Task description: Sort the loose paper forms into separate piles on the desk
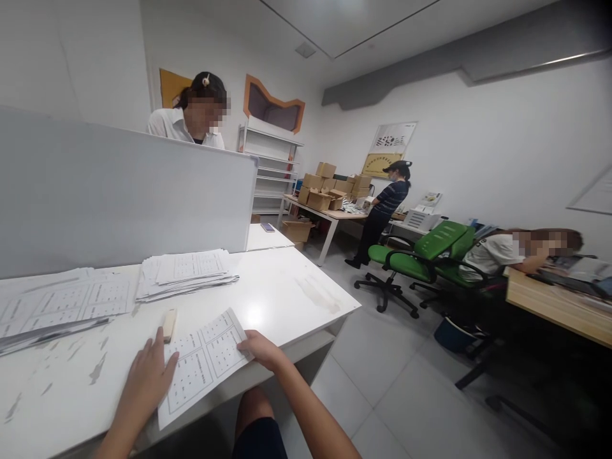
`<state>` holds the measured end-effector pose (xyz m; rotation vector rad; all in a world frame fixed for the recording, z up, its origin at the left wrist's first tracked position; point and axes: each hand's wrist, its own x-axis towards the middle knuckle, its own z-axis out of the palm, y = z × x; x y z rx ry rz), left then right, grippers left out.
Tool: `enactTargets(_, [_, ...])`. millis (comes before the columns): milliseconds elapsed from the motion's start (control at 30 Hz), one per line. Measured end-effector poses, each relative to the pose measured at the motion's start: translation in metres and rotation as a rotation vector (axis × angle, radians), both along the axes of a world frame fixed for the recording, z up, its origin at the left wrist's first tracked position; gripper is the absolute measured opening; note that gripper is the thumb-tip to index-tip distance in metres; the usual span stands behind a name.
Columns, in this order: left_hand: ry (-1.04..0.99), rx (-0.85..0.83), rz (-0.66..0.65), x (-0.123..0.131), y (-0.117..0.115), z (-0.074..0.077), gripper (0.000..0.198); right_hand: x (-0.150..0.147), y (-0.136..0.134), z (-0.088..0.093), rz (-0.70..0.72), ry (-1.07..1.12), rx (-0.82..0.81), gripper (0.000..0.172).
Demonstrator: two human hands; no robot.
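A printed sheet of paper (201,370) with boxed blocks of text lies slanted over the front edge of the white desk. Its right edge is pinched between the thumb and fingers of my right hand (261,349). My left hand (148,376) rests on the desk at the sheet's left side, fingers stretched out and thumb at the paper's edge. A small pale beige block (169,325) is at the tip of my left index finger; its exact kind is unclear. Behind it sits a stack of printed sheets (186,274), and another paper stack (62,303) spreads to the left.
A grey partition (129,191) borders the desk (287,280) at the back, with a person in a white shirt (165,124) behind it. Farther right are cardboard boxes (318,199), a standing person (389,199), a green chair (406,258) and a person leaning on a wooden desk (554,296).
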<state>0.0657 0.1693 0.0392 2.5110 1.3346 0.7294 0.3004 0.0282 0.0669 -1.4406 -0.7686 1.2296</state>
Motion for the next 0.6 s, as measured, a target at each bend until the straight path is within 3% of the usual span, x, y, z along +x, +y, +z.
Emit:
enactTargets(167, [-0.045,0.031,-0.067,-0.0092,-0.0032,0.0044,0.067,0.0010,-0.0046,0.0077,0.049,-0.008,-0.008,0.033])
enactTargets(300, [-0.105,0.038,-0.070,-0.0112,0.0024,0.0021,0.055,-0.0002,-0.0037,0.0052,0.005,0.008,-0.031,0.034])
enactTargets(600, [0.000,0.112,-0.013,-0.0081,0.0017,-0.0042,0.055,-0.0050,-0.0031,0.0024,-0.095,-0.004,-0.006,0.047])
